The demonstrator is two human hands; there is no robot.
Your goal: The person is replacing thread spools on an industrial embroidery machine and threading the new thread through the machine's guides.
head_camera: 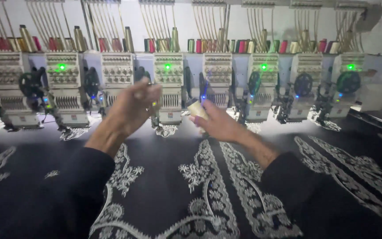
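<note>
My right hand (pixel 219 126) pinches small cream thread cone (pixel 198 109) in closed fingers, near middle white embroidery head (pixel 169 86). Left hand (pixel 133 106) raised, fingers curled; hold unclear. Best keep cone steady, sleeves off black silver-embroidered cloth (pixel 191 190).

The scene is dimly lit; green indicator lamps (pixel 61 67) glare, both hands are motion-blurred, and edges are bowed toward 3 and 9 o'clock

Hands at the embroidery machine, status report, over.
Left hand raised at an embroidery head, fingers pinched; what they hold is unclear. Right hand holds a pale spool. Black embroidered fabric spread below; nothing between the hands and heads.
</note>
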